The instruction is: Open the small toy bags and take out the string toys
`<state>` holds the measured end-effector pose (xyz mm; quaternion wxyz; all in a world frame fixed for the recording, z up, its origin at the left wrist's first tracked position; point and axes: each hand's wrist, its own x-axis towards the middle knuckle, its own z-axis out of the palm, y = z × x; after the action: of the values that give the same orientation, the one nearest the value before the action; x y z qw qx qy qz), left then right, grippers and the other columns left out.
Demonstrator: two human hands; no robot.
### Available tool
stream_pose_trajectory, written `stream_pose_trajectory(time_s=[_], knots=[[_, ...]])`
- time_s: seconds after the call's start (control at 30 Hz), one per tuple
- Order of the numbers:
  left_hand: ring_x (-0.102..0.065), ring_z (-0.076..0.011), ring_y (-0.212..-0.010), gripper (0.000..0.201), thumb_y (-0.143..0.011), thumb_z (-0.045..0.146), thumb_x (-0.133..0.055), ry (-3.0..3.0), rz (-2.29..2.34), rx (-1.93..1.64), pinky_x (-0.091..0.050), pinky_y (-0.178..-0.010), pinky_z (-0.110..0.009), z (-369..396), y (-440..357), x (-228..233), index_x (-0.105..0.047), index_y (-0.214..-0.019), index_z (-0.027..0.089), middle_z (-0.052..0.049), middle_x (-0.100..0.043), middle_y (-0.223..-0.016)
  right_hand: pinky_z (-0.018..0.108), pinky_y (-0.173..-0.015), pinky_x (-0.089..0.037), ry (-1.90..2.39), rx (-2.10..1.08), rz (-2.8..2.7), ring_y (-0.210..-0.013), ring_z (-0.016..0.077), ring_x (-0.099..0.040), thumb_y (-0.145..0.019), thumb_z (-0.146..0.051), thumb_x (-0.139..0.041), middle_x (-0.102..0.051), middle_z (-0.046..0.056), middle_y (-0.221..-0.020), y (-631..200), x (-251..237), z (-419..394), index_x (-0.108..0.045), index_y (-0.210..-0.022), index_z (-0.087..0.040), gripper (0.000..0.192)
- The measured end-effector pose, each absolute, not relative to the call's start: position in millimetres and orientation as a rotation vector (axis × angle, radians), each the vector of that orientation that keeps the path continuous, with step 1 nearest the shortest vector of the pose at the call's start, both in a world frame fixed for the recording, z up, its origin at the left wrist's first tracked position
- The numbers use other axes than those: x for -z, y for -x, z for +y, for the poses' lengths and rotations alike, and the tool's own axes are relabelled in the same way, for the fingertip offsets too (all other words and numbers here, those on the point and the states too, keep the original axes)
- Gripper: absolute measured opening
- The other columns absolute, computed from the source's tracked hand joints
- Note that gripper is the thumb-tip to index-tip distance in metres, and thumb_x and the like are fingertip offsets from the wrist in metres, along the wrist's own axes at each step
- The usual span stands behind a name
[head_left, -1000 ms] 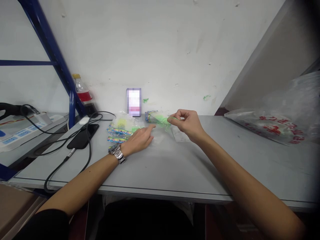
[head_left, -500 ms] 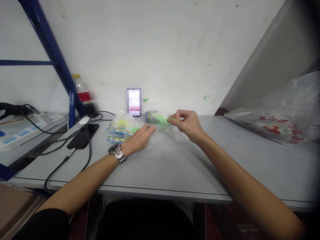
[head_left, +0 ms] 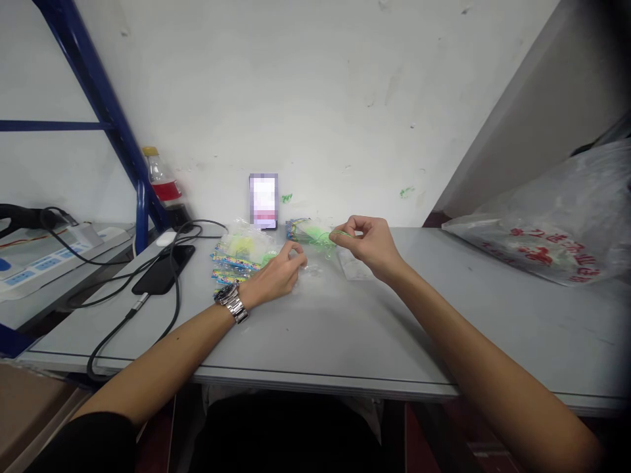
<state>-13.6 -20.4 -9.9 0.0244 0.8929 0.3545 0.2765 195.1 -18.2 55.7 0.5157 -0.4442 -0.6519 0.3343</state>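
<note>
My right hand (head_left: 367,243) is closed in a pinch on thin green strands (head_left: 323,240) that hang in loops to the left of its fingertips. A little lower and to the left, my left hand (head_left: 280,270) has its fingers curled together, with a metal watch on the wrist. What those fingers hold, if anything, I cannot make out. Crumpled clear plastic (head_left: 311,269) lies right by its fingertips. Beside and behind the left hand are several clear packets (head_left: 242,244) with colourful printed strips and yellow or green contents. Another packet (head_left: 297,230) lies behind the strands.
A lit phone (head_left: 264,201) leans against the wall. On the left are a dark phone (head_left: 165,269), black cables, a bottle (head_left: 162,177) and a power strip (head_left: 54,259). A translucent white piece (head_left: 355,266) lies below the right hand; a large plastic bag (head_left: 547,223) sits at right.
My left hand's fingers have lifted and curled slightly more, and clear plastic now shows by their tips. The right hand stays in place with the green strands.
</note>
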Motion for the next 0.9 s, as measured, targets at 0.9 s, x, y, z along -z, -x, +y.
stream_pose_trajectory(time_s=[0.9], knots=[[-0.03, -0.0349, -0.128, 0.024, -0.092, 0.031, -0.051, -2.953, 1.342, -0.732, -0.035, -0.107, -0.053, -21.6, 14.1, 10.3, -0.068, -0.087, 0.014, -0.016, -0.032, -0.135, 0.024, -0.047, -0.028, 1.078, -0.787, -1.57, -0.057, 0.0097, -0.045, -0.061, -0.026, -0.074, -0.063, 0.005, -0.074, -195.8, -55.0, -17.2, -0.036, -0.052, -0.019, 0.04]])
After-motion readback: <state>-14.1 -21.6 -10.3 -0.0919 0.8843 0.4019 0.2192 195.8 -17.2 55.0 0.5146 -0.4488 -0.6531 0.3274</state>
